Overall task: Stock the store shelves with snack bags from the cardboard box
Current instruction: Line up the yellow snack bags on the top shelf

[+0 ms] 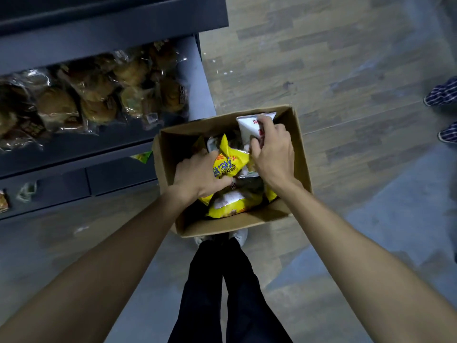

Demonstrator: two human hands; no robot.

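An open cardboard box point(300, 154) stands on the floor in front of my feet, with several snack bags inside. My left hand point(197, 175) is down in the box, gripping a yellow snack bag point(231, 162) with blue lettering. My right hand point(270, 149) is closed on a white snack bag point(248, 126) with red print, which stands up at the box's far side. More yellow bags point(230, 209) lie at the bottom of the box. The dark store shelf point(195, 68) at the upper left holds clear-wrapped bread buns point(94, 92).
A lower shelf ledge point(74, 184) at the left carries small packets at its edge. Another person's striped shoes point(442, 95) stand at the far right. Wood-pattern floor lies beyond the box. My own legs point(230, 293) are right behind the box.
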